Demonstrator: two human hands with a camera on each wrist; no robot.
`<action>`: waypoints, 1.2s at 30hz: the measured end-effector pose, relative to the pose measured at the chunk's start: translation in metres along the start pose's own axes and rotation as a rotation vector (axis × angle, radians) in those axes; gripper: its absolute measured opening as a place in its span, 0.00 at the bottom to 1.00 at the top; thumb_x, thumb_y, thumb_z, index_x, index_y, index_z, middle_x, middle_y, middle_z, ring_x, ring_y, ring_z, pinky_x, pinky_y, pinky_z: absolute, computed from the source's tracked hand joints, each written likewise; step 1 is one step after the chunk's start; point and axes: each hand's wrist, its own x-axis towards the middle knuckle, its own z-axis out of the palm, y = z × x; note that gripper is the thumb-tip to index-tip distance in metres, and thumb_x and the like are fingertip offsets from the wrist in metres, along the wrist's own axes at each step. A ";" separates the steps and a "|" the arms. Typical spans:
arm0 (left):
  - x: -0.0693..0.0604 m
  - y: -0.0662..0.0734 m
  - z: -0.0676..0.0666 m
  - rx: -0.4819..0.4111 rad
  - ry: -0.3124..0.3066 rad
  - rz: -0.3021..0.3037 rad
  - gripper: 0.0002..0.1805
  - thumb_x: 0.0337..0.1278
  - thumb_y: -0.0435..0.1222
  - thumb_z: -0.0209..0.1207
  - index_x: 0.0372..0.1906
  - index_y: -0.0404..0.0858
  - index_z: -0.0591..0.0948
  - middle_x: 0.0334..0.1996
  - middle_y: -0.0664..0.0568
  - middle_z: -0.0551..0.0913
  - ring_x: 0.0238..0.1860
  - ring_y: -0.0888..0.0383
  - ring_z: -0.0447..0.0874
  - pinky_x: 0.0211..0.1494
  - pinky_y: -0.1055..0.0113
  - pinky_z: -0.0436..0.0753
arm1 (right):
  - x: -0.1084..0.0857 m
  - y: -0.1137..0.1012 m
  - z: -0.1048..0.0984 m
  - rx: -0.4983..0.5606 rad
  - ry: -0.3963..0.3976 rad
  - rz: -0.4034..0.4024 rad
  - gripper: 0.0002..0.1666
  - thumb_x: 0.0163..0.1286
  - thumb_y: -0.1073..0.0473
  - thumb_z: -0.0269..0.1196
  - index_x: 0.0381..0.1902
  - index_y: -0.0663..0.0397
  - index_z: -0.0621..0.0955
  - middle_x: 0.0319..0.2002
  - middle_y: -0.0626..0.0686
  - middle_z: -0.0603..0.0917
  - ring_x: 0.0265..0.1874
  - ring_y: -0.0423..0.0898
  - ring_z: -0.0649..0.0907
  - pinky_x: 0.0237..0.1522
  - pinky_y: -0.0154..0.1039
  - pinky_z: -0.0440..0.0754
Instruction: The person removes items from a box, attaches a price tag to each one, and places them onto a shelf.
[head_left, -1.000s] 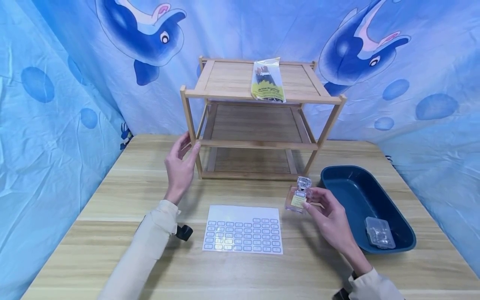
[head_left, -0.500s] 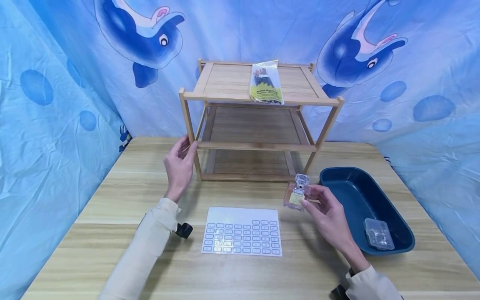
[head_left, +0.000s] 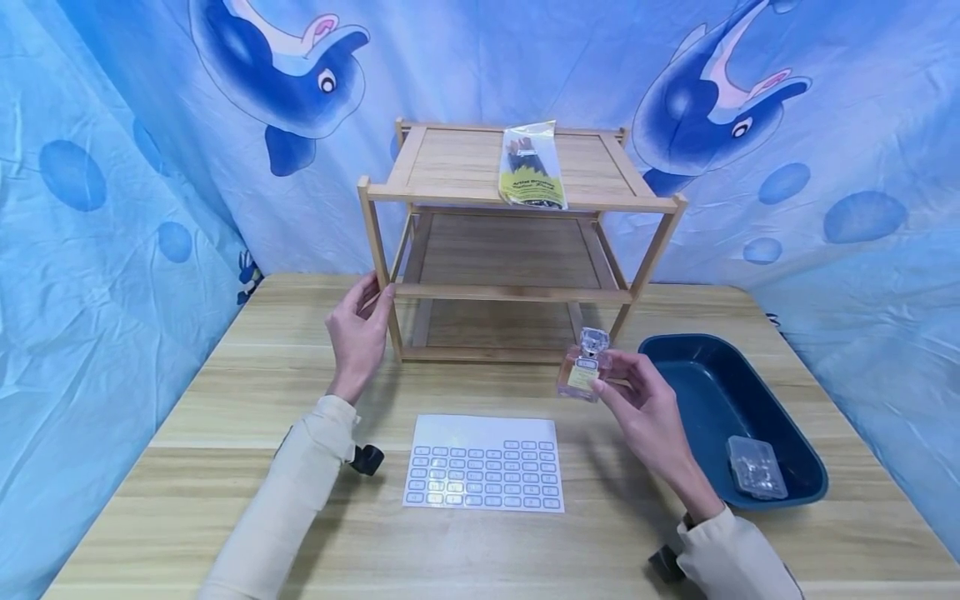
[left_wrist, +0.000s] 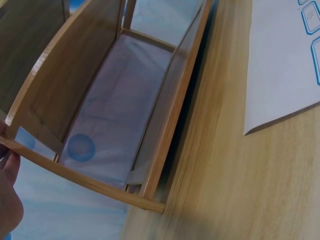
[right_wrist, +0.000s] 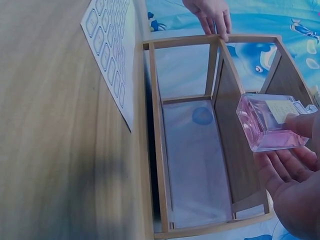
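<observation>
My right hand point(head_left: 651, 421) pinches a small clear perfume bottle point(head_left: 576, 377) between thumb and fingers, in front of the shelf's lower right part. In the right wrist view the bottle point(right_wrist: 265, 122) shows pink liquid, a pale yellow label and, partly behind the thumb, its clear cap. A three-tier wooden shelf point(head_left: 514, 292) stands on the table. My left hand point(head_left: 357, 337) grips its front left post at middle-tier height, thumb in front. Only part of that hand point(left_wrist: 9, 200) shows in the left wrist view, beside the post.
A bag of artist brushes point(head_left: 534, 179) lies on the shelf's top tier. In front of the shelf is a white sheet of blue-framed labels point(head_left: 457, 427). At the right stands a dark blue basin point(head_left: 705, 392) with a clear plastic box point(head_left: 757, 468) in it. Patterned cloth point(head_left: 480, 58) hangs behind.
My right hand has carried the perfume bottle up and a little to the left, toward the shelf. My left hand stays on the post. The head view has shifted slightly.
</observation>
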 end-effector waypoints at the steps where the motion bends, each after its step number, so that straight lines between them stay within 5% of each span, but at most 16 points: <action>1: 0.000 0.001 0.000 0.002 0.001 -0.002 0.18 0.70 0.29 0.63 0.61 0.26 0.81 0.54 0.31 0.84 0.54 0.41 0.87 0.55 0.66 0.83 | 0.002 0.000 0.001 0.007 0.000 -0.003 0.24 0.71 0.73 0.65 0.63 0.67 0.73 0.54 0.61 0.81 0.50 0.38 0.82 0.54 0.28 0.79; 10: -0.007 0.032 0.004 0.000 -0.003 -0.009 0.17 0.69 0.24 0.61 0.59 0.20 0.79 0.52 0.26 0.83 0.54 0.33 0.85 0.55 0.67 0.83 | 0.017 -0.004 0.007 0.008 0.001 -0.024 0.24 0.72 0.73 0.64 0.64 0.66 0.74 0.55 0.60 0.81 0.51 0.41 0.82 0.55 0.28 0.79; 16: -0.007 0.032 0.002 0.007 -0.002 0.031 0.17 0.69 0.24 0.61 0.59 0.19 0.79 0.51 0.27 0.83 0.53 0.34 0.85 0.56 0.62 0.83 | 0.032 -0.007 0.012 0.023 0.017 -0.055 0.24 0.72 0.73 0.65 0.64 0.66 0.74 0.55 0.60 0.81 0.51 0.42 0.82 0.56 0.29 0.79; 36: -0.008 0.032 0.003 0.002 0.011 0.021 0.17 0.69 0.24 0.61 0.59 0.20 0.79 0.52 0.26 0.83 0.54 0.36 0.85 0.56 0.62 0.83 | 0.078 -0.018 0.029 0.169 0.023 -0.119 0.24 0.72 0.75 0.63 0.64 0.70 0.74 0.53 0.63 0.81 0.51 0.47 0.82 0.56 0.34 0.81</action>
